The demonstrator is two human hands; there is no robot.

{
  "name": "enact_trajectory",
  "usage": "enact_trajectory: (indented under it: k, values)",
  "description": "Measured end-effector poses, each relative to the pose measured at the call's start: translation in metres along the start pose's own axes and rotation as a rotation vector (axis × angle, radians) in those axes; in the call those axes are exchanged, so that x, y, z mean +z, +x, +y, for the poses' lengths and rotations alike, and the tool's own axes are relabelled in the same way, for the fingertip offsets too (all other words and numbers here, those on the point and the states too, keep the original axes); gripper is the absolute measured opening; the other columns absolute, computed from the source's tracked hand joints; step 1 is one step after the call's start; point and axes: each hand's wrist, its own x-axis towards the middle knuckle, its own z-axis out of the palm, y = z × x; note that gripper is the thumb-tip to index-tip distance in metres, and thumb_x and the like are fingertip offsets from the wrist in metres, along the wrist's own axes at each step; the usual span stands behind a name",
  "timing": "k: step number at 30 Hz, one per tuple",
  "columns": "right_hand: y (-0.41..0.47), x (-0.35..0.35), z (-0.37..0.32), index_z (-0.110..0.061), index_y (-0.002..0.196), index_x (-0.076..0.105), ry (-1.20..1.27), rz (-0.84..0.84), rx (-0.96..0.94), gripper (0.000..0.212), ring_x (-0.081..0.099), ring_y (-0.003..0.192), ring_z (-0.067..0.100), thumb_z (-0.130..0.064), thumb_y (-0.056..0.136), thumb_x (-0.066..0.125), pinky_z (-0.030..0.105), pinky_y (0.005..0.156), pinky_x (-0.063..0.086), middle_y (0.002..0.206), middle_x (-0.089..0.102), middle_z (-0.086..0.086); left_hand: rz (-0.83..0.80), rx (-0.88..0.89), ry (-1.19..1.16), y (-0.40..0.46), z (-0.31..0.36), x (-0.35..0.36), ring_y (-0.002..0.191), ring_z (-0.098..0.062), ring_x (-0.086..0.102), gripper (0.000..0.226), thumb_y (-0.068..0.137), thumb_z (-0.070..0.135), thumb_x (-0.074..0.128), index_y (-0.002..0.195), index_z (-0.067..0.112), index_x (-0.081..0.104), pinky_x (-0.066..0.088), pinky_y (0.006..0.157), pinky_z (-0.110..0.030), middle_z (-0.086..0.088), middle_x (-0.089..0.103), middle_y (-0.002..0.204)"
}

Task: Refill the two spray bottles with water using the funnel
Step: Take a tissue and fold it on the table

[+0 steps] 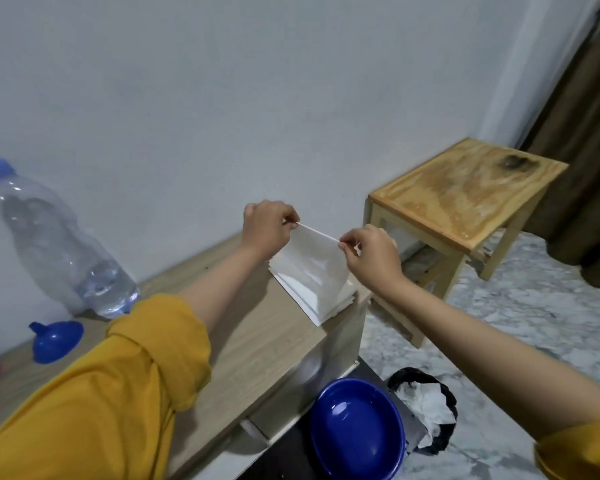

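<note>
Pale wall [222,98] fills the upper frame above a wood-grain tabletop [264,334] that runs from lower left to an edge at centre right. Beyond that edge a small wooden stool [465,195] stands on marbled floor [534,306]. At far left a nearly empty water bottle [59,244] stands upright, with the blue funnel [56,341] lying on its side just below it; the spray bottles themselves cannot be made out. A blue bowl [357,431] sits below the table at bottom centre, beside a black-lined bin [426,410].

At centre, the left hand [265,230] and right hand [371,258] each pinch a top corner of one white tissue [312,261], lifting it off a stack [323,303] near the table's right edge.

Judging by this, the risk is dragging several sheets, or the stack, over that close edge. Open room lies leftward along the tabletop; the bottle looks light enough to be toppled by a sleeve.
</note>
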Motion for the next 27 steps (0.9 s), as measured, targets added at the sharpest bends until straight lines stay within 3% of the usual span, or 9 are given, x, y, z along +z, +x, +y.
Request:
enact_trajectory:
  k: [7,14,18,22,27]
  values:
    - [0.006,-0.034,-0.038,-0.017,0.086,0.072,-0.002,0.112,-0.098,0.009,0.058,0.083,0.024,-0.021,0.087,0.064,0.031,0.07,0.035,0.083,0.065,0.002,0.087,0.036,-0.029,-0.007,0.011,-0.051,0.097,-0.016,0.058,0.012,0.085,0.014,0.062,0.089,0.021,0.071,0.023,0.084,-0.027,0.007,0.07,0.095]
    - [0.013,-0.065,-0.066,-0.017,0.082,0.068,-0.028,0.166,-0.181,0.009,0.056,0.08,0.025,-0.021,0.086,0.062,0.035,0.069,0.042,0.076,0.054,-0.004,0.163,0.05,-0.043,-0.014,0.024,-0.085,0.095,-0.016,0.059,0.014,0.085,0.011,0.059,0.087,0.02,0.069,0.021,0.083,-0.026,0.008,0.071,0.092]
    - [0.02,-0.08,-0.074,-0.017,0.082,0.068,-0.036,0.186,-0.19,0.008,0.058,0.08,0.027,-0.021,0.085,0.062,0.04,0.072,0.047,0.078,0.062,0.002,0.183,0.05,-0.01,-0.009,0.031,-0.097,0.095,-0.018,0.058,0.012,0.084,0.015,0.061,0.086,0.022,0.071,0.026,0.082,-0.029,0.005,0.068,0.094]
    - [0.027,-0.091,-0.077,-0.017,0.085,0.069,-0.058,0.191,-0.166,0.008,0.059,0.085,0.028,-0.02,0.086,0.061,0.038,0.074,0.046,0.083,0.065,0.005,0.177,0.034,0.052,-0.001,0.038,-0.1,0.097,-0.02,0.057,0.012,0.084,0.02,0.063,0.089,0.025,0.073,0.032,0.084,-0.033,0.002,0.065,0.097]
    - [0.034,-0.101,-0.077,-0.016,0.087,0.071,-0.054,0.184,-0.132,0.01,0.06,0.087,0.027,-0.018,0.086,0.061,0.032,0.072,0.04,0.085,0.066,0.004,0.199,0.022,0.026,0.005,0.045,-0.101,0.096,-0.019,0.057,0.013,0.084,0.018,0.061,0.087,0.025,0.073,0.027,0.08,-0.031,0.004,0.066,0.095]
